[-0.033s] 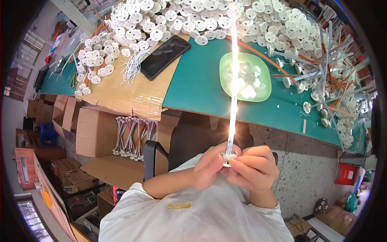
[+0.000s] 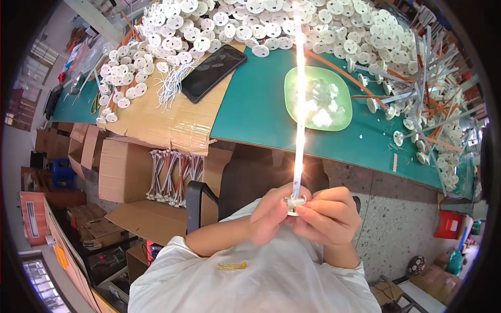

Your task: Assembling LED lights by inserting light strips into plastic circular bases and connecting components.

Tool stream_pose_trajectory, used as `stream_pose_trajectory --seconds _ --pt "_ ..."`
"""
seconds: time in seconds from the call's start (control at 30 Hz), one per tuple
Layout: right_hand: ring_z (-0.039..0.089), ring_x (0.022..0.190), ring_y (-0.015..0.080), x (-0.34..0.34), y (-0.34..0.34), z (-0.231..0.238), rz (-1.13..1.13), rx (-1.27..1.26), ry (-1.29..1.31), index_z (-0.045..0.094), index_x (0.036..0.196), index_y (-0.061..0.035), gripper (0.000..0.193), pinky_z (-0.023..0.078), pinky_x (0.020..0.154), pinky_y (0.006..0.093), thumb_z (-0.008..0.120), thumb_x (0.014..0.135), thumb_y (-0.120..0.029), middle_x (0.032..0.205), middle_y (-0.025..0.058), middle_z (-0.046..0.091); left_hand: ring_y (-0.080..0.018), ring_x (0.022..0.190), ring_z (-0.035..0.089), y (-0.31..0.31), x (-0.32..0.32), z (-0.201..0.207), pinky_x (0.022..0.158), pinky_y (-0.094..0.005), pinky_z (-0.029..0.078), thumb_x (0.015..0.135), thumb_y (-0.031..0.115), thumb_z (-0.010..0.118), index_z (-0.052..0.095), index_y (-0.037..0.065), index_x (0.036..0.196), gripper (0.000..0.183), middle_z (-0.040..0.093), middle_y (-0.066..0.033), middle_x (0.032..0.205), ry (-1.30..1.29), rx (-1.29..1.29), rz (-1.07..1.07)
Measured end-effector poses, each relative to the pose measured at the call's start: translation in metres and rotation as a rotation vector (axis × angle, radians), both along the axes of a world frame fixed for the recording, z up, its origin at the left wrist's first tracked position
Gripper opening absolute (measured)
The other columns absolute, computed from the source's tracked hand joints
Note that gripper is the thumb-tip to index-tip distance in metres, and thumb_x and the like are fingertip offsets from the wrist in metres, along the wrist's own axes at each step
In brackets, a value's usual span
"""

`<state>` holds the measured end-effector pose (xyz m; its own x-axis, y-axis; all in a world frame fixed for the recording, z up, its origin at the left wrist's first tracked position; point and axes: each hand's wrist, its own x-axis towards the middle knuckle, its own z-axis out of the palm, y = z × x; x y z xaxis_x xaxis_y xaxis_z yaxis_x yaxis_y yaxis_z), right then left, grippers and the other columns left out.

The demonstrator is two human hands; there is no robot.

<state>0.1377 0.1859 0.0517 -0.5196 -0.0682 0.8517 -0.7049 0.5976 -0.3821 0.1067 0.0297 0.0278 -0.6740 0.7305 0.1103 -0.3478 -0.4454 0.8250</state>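
A glowing LED strip stands nearly upright in front of me, with a small round white base at its lower end. My left hand is closed on the base from the left, its thumb lying along the side. From the right, my right hand pinches the same base between thumb and fingers. A short white wire loop shows just above the base. The fingers hide part of the base. Behind the strip, a pale green bowl with small white pieces rests on the green tabletop.
Piles of round white bases cover the far tabletop, more with strips attached at right. A black phone and white wires lie on cardboard. An open carton of bundled strips sits below, beside a chair armrest.
The lit strip has shifted very slightly to the left, along with its base. Both hands keep their hold and nothing else visibly moves.
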Motion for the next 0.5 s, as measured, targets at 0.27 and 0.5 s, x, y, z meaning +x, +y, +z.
stream_pose_trajectory --seconds 0.27,0.5 --pt "0.058 0.071 0.0199 -0.02 0.001 -0.007 0.192 -0.051 -0.011 0.073 0.09 -0.0017 0.038 0.048 0.055 0.0265 0.073 0.053 0.005 0.09 0.0042 0.064 -0.0101 0.066 0.049 -0.003 -0.014 -0.016 0.057 -0.0255 0.039 0.1 0.05 0.032 0.048 -0.007 0.108 0.059 0.057 -0.0071 0.081 0.3 -0.019 0.168" --pt "0.057 0.072 0.0187 -0.035 -0.001 0.002 0.19 -0.053 -0.078 0.074 0.087 -0.0067 0.026 0.047 0.055 0.0252 0.079 0.062 -0.003 0.089 0.0027 0.065 -0.0143 0.069 0.052 -0.006 -0.028 -0.035 0.059 -0.0271 0.043 0.098 0.055 0.034 0.048 -0.005 0.107 0.063 0.059 -0.0118 0.086 0.299 0.08 0.113"
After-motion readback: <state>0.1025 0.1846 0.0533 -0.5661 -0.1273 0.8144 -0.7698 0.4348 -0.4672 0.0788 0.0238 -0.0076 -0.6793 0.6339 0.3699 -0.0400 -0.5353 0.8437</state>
